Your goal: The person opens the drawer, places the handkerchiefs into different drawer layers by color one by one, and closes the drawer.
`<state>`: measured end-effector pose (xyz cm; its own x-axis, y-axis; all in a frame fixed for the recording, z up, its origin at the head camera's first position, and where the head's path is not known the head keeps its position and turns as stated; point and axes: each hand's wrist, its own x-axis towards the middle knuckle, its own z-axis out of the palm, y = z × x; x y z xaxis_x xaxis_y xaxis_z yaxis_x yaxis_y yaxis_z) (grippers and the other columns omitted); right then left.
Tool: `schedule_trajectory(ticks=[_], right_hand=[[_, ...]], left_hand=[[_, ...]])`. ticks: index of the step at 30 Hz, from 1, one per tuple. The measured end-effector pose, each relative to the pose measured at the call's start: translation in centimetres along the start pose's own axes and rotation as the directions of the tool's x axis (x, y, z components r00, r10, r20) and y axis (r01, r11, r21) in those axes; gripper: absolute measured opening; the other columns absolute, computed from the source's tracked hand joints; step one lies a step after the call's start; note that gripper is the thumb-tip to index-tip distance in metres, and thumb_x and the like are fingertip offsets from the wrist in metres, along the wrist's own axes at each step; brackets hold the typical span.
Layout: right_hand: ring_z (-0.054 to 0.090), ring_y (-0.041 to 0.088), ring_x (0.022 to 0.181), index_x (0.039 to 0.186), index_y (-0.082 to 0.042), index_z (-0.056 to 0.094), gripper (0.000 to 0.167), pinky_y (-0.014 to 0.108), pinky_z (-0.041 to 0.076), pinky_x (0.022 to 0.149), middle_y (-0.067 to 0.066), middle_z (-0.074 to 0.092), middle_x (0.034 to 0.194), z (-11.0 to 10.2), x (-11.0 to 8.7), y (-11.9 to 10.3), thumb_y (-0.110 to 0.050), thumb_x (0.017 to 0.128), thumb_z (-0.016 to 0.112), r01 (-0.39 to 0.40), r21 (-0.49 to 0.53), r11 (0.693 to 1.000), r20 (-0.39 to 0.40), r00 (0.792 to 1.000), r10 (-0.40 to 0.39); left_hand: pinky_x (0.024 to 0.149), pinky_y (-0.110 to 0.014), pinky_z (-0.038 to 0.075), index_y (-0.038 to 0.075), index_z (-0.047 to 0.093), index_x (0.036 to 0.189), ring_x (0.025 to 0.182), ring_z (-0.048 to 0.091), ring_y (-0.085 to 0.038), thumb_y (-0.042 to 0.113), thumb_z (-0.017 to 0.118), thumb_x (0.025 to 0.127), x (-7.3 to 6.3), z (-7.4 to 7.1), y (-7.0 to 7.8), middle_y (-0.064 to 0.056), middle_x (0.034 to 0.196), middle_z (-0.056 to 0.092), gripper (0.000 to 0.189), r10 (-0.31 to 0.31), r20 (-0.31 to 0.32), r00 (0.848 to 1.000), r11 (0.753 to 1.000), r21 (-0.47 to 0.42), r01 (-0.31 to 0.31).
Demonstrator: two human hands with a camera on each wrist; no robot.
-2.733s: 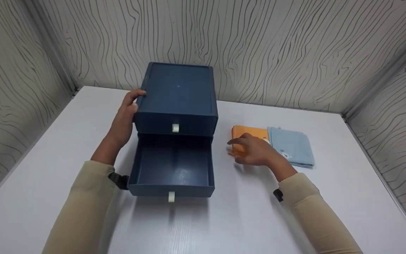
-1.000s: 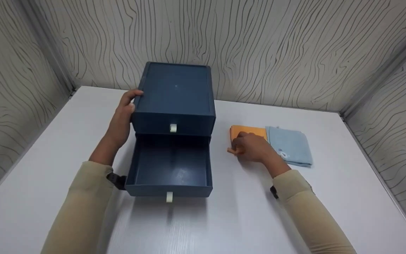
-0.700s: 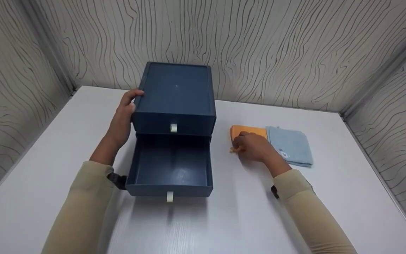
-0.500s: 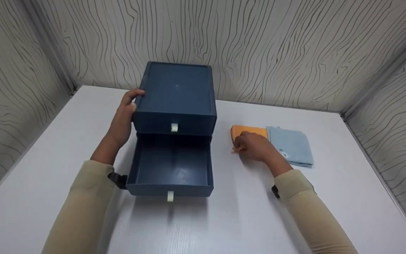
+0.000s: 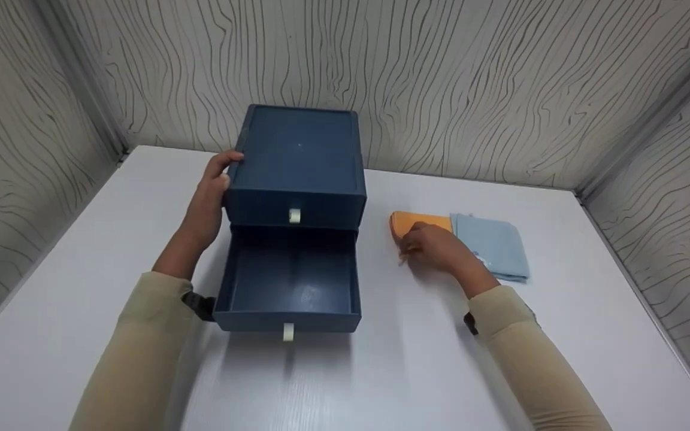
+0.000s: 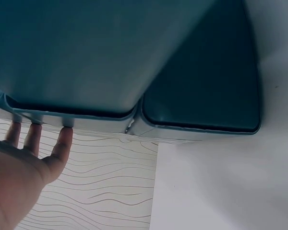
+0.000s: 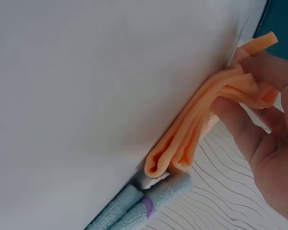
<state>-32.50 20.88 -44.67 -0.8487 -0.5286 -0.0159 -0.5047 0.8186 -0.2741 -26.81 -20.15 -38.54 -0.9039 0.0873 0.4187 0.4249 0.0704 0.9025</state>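
Note:
A dark blue two-drawer cabinet (image 5: 300, 149) stands on the white table, its lower drawer (image 5: 294, 278) pulled out with nothing inside. My left hand (image 5: 204, 206) rests against the cabinet's left side, a fingertip on the top edge. In the left wrist view, extended fingers (image 6: 62, 143) touch the wall of the cabinet (image 6: 77, 62). My right hand (image 5: 438, 248) pinches the near left corner of a folded orange towel (image 5: 420, 219). The right wrist view has that towel (image 7: 197, 120) bunched between thumb and fingers, its folded layers facing the camera.
A folded light blue towel (image 5: 495, 245) lies against the orange one's right side. White pull tabs (image 5: 288, 332) stick out from the drawer fronts. Patterned panels (image 5: 417, 84) enclose the table (image 5: 381, 371) at the back and sides.
My right hand's spread fingers have closed on the orange towel's near corner, and the corner strip has drawn in toward the hand. The left hand, cabinet and light blue towel stay put.

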Motion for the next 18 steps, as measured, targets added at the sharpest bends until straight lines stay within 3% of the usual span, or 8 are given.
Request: schedule_trajectory(ticks=[8,12,18], right_hand=[[0.054,0.02,0.087,0.097,-0.019,0.069,0.018,0.038,0.049,0.081,0.0,0.061,0.095,-0.12,-0.2,0.28,-0.015,0.079,0.074,-0.079,0.07,0.994,0.025,0.997,0.077],[0.054,0.019,0.084,0.098,-0.015,0.066,0.019,0.036,0.048,0.077,0.001,0.06,0.092,-0.05,-0.28,0.42,-0.012,0.081,0.073,-0.071,0.089,0.993,0.005,0.997,0.071],[0.053,0.019,0.082,0.101,-0.014,0.064,0.015,0.035,0.047,0.075,0.0,0.06,0.089,0.07,-0.39,0.45,-0.015,0.087,0.069,-0.055,0.107,0.993,-0.022,0.998,0.058]], left_hand=[[0.103,-0.052,0.028,0.012,0.041,0.136,0.136,0.029,-0.031,0.027,0.027,0.099,0.07,0.1,-0.04,-0.005,0.154,0.024,0.043,0.011,-0.007,1.0,1.0,-0.011,-0.011],[0.103,-0.054,0.028,0.012,0.042,0.136,0.137,0.029,-0.031,0.027,0.027,0.099,0.07,0.15,0.06,-0.005,0.154,0.024,0.042,0.007,-0.007,1.0,1.0,-0.004,-0.007],[0.1,-0.047,0.033,0.013,0.042,0.136,0.134,0.032,-0.033,0.028,0.027,0.099,-0.03,0.03,0.01,-0.005,0.155,0.023,0.042,0.019,0.001,1.0,1.0,-0.009,-0.019]])
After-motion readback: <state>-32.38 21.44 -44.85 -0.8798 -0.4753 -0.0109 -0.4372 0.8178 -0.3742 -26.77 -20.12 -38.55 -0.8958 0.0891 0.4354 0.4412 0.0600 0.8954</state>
